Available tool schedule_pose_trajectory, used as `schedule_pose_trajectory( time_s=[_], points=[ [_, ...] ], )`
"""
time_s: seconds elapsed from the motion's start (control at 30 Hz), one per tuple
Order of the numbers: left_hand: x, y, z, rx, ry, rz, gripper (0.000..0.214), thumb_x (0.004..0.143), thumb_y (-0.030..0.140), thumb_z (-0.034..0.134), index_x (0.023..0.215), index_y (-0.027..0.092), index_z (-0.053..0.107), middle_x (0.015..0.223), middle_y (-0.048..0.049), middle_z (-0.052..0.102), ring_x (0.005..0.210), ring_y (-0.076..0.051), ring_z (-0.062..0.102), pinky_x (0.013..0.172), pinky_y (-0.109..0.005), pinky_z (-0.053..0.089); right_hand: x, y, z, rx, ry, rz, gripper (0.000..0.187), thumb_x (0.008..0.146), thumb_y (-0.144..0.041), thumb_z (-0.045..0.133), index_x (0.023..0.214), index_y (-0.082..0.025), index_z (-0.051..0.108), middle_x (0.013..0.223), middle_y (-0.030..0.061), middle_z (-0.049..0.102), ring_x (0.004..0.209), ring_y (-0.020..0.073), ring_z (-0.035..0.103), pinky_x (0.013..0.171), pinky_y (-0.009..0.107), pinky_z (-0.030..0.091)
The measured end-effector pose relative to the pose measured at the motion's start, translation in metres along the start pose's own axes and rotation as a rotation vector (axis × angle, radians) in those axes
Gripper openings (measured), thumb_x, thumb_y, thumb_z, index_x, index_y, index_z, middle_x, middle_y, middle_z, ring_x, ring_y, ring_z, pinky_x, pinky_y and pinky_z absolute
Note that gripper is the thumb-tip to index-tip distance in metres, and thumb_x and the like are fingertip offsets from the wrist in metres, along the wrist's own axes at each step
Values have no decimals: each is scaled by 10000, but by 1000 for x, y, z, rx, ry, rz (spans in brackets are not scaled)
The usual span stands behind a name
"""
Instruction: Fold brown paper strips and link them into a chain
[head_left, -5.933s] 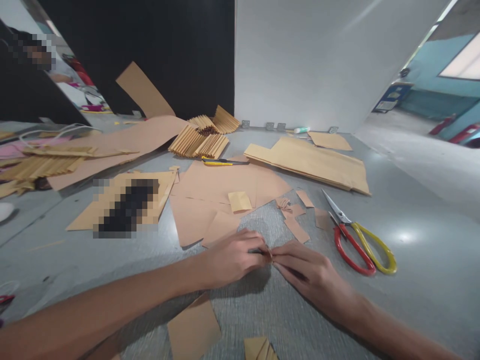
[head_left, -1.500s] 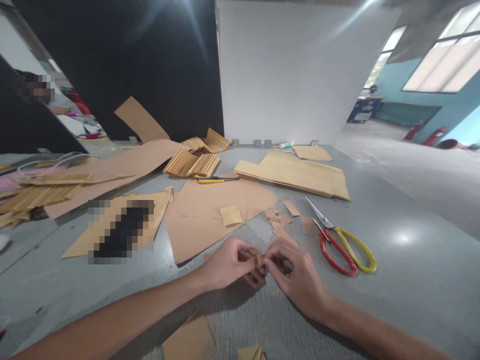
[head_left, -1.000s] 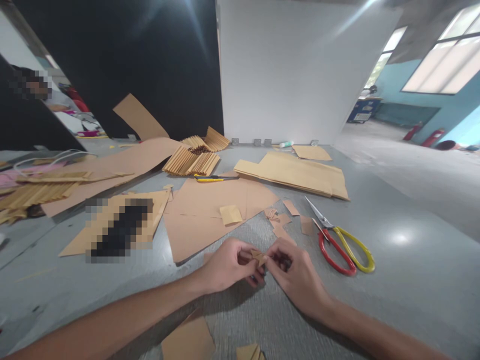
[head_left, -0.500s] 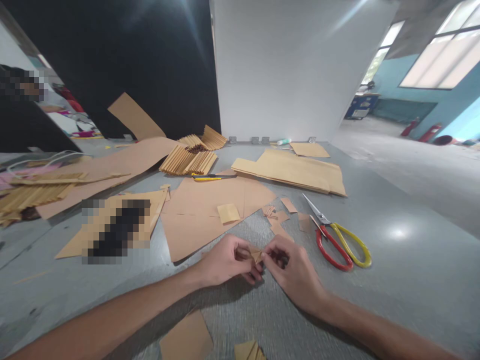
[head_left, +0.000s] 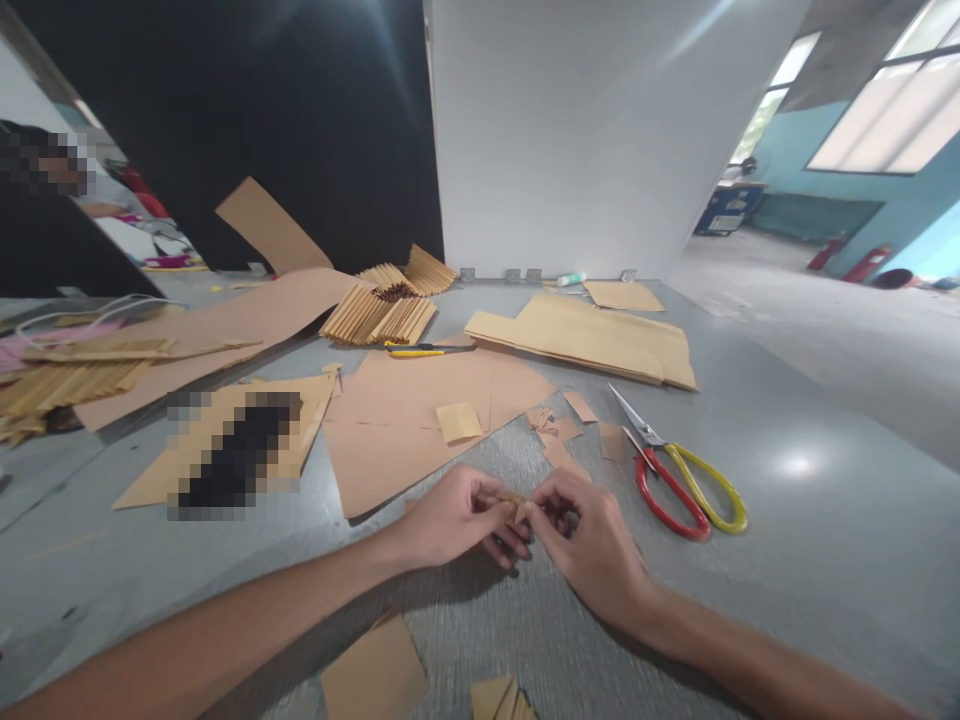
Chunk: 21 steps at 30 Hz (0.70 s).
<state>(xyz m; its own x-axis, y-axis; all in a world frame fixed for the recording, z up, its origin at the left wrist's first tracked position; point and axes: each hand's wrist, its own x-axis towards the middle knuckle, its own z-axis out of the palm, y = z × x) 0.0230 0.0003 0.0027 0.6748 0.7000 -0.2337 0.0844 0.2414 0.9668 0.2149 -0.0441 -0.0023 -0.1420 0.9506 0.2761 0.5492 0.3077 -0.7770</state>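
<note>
Between my two hands is a small folded piece of brown paper (head_left: 516,503), partly hidden by the fingers. My left hand (head_left: 461,515) pinches its left side with thumb and forefinger. My right hand (head_left: 585,530) grips the right side between thumb and fingertips. Both hands are just above the grey table, close together. Beyond them lie several small cut paper scraps (head_left: 562,430) and a lighter paper square (head_left: 459,424) on a large brown paper sheet (head_left: 405,450). Nearer to me are a brown paper piece (head_left: 375,670) and some small folded papers (head_left: 501,698).
Scissors (head_left: 675,470) with red and yellow handles lie right of my right hand. Farther back are a yellow cutter knife (head_left: 420,350), pleated paper stacks (head_left: 379,312), folded paper (head_left: 585,340) and a glue stick (head_left: 571,280). Upright panels (head_left: 555,130) stand behind. A person (head_left: 52,165) is at far left.
The fingers have shifted slightly on the small paper, which now looks flatter and more covered. Both hands keep their pinch in nearly the same place. The camera view has moved a little.
</note>
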Motion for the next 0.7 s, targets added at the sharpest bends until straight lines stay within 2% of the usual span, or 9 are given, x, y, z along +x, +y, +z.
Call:
schedule_pose_trajectory(
  time_s=[0.47,0.7],
  points=[
    [0,0,0,-10,-28,29,405,919,485,664,957,87,731,864,-116,740,794,-211,754,657,-295,624,1,1,3,-58,33,5,161,891,-171,613,732,-198,604,670,-26,598,577,123,501,541,247,382],
    [-2,4,2,29,-12,30,387,897,462,694,935,79,729,833,-125,754,794,-226,751,667,-317,623,0,2,3,-44,26,-6,159,898,-159,604,744,-200,608,685,-30,593,608,123,531,579,251,408]
  ],
)
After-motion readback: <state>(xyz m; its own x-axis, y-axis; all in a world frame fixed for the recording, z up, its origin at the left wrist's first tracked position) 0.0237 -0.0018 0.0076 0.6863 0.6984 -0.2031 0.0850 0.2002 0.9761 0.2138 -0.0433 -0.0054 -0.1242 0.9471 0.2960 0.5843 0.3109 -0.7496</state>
